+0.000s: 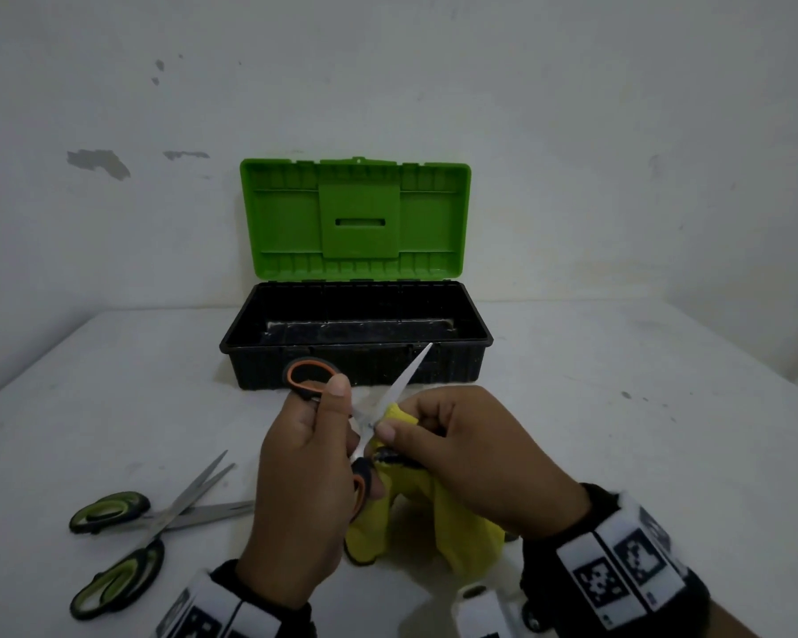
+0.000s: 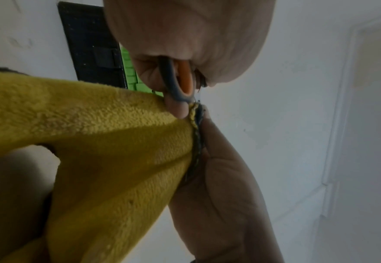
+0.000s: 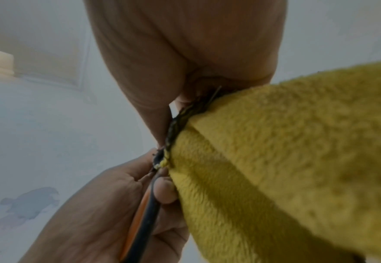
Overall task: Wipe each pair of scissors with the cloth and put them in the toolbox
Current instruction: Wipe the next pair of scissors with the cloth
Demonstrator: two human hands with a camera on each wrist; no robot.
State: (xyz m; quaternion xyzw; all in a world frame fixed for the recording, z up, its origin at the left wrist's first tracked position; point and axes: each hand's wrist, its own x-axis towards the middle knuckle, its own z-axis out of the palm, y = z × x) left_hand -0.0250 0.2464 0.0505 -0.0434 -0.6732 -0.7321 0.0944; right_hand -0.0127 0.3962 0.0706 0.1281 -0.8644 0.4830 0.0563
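Note:
My left hand (image 1: 309, 458) grips the orange-and-black scissors (image 1: 312, 375) by the handles, blades spread apart, one blade (image 1: 408, 370) pointing up toward the toolbox. My right hand (image 1: 452, 448) pinches the yellow cloth (image 1: 461, 531) around the scissors near the pivot; the cloth hangs down to the table. The left wrist view shows the orange handle loop (image 2: 185, 80) in my fingers beside the cloth (image 2: 94, 133). The right wrist view shows the cloth (image 3: 286, 160) bunched at the black handle (image 3: 144, 222). The toolbox (image 1: 473, 331), black with a green lid (image 1: 355, 218) raised, stands open behind my hands.
Two green-and-black scissors (image 1: 111, 513) (image 1: 121, 577) lie crossed on the white table (image 1: 641, 430) at my front left. A white wall rises right behind the toolbox. The table's right side is bare.

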